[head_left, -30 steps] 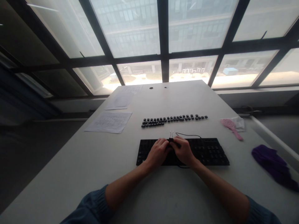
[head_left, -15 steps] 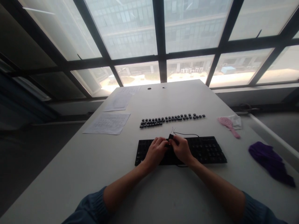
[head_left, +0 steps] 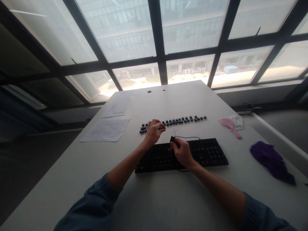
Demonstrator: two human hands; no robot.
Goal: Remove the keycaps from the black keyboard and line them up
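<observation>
My left hand [head_left: 152,132] is over the left part of the rows of loose black keycaps [head_left: 179,121], thumb and fingertips closed on a small dark keycap [head_left: 161,128]. Its fingers hide part of the lower row. My right hand [head_left: 183,151] grips a wire keycap puller with a black handle [head_left: 172,139]; thin wires stick up from it. The puller is above the upper edge of a black keyboard [head_left: 209,154], which lies flat below both hands. My right forearm and hand cover part of the keyboard's middle.
Printed sheets [head_left: 104,130] lie on the left of the white table [head_left: 154,199]. To the right are a pink hairbrush [head_left: 231,125] on a white tissue or bag [head_left: 238,122] and a purple cloth [head_left: 271,162]. The keyboard's cable [head_left: 189,137] curves behind it. Windows stand beyond.
My left hand has left the puller and moved up and left to the keycap rows. My right hand still holds the puller above the keyboard. The view has shifted slightly.
</observation>
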